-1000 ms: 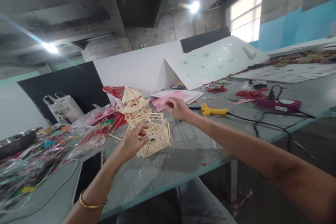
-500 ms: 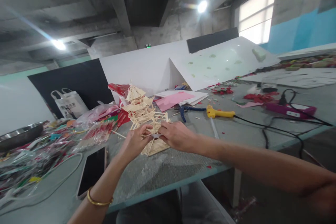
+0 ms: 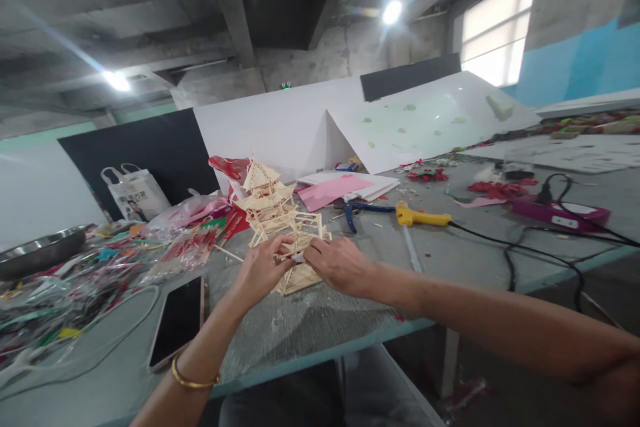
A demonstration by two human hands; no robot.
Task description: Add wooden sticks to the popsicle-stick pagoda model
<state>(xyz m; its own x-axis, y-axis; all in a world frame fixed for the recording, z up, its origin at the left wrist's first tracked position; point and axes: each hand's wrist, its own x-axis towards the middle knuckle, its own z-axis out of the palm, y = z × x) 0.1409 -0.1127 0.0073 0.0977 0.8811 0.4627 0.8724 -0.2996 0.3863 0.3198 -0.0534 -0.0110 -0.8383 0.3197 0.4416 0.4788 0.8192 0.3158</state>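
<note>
A pagoda model [image 3: 265, 203] built of thin pale wooden sticks stands on the table, its tiered roofs rising behind my hands. At the front of its lower part, my left hand [image 3: 263, 271] has thumb and fingers pinched together. My right hand [image 3: 343, 267] faces it from the right with its fingertips closed in the same spot. A small whitish bit shows between the fingertips, but what each hand grips is too small to tell. Below them lies the model's flat stick base [image 3: 303, 280]. One loose stick [image 3: 229, 253] sticks out to the left of my left hand.
Right of the model lie a yellow glue gun [image 3: 423, 216] with a black cord, blue-handled pliers [image 3: 367, 207] and a purple power strip [image 3: 563, 215]. A phone [image 3: 179, 321] and heaped plastic packets [image 3: 185, 255] are on the left. Pink paper [image 3: 335, 191] lies behind.
The view has shifted slightly. My right fingertips have changed their position a little at the front of the model; my left hand stays pinched there.
</note>
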